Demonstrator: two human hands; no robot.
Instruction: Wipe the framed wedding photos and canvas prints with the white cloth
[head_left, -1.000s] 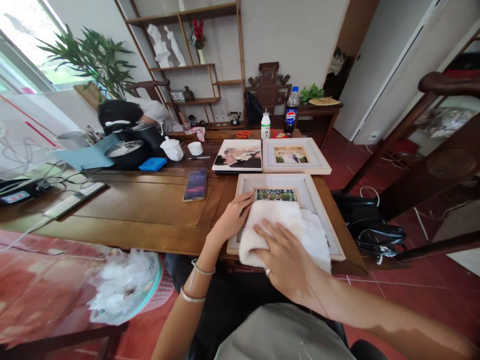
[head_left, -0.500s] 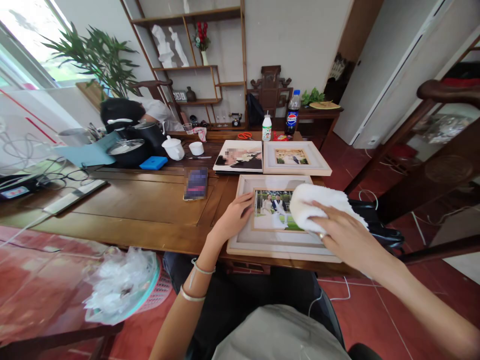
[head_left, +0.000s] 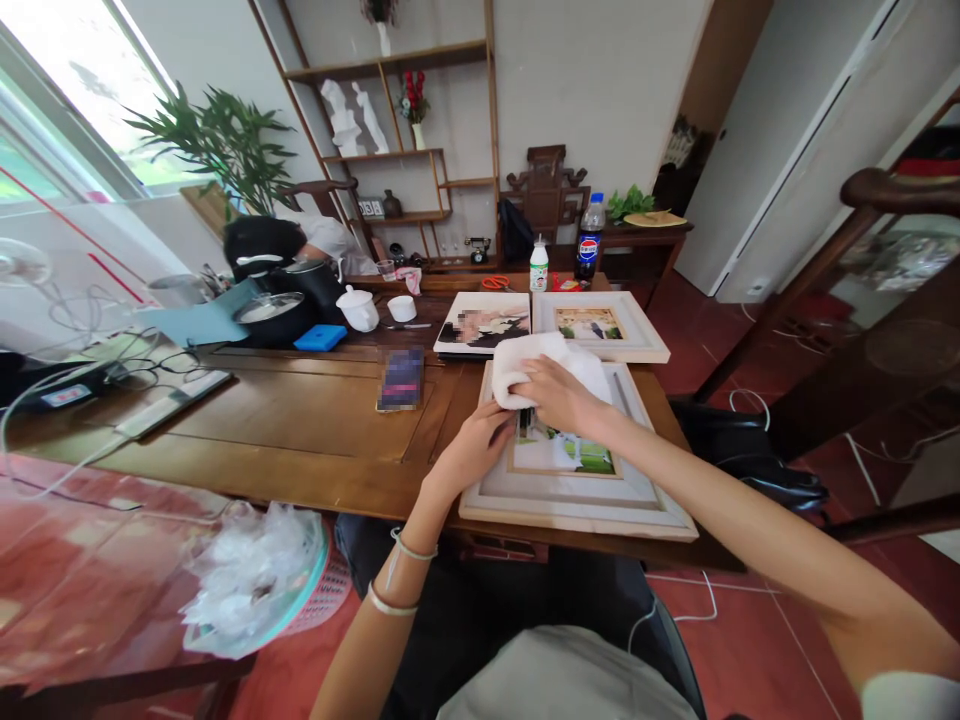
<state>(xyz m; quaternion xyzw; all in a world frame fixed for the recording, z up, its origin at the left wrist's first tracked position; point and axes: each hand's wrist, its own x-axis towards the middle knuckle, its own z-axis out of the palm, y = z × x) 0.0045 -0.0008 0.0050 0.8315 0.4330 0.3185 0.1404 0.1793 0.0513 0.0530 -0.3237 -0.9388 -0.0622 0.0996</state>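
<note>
Right grip (head_left: 553, 392) holding fluffy white cloth (head_left: 517, 362), left grip (head_left: 478, 442), hold unclear, pale wide-bordered frame (head_left: 570, 512) beneath

On my feed I read a Pepsi emblem (head_left: 589, 246) on the cola bottle (head_left: 589, 266); digits on the number blocks (head_left: 370, 208) blur.

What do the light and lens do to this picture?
In the head view, the window glares white, the table carries a dull sheen, the door looks slanted, blocky pixels cover the phone, and the white cloth shows little detail.
</note>
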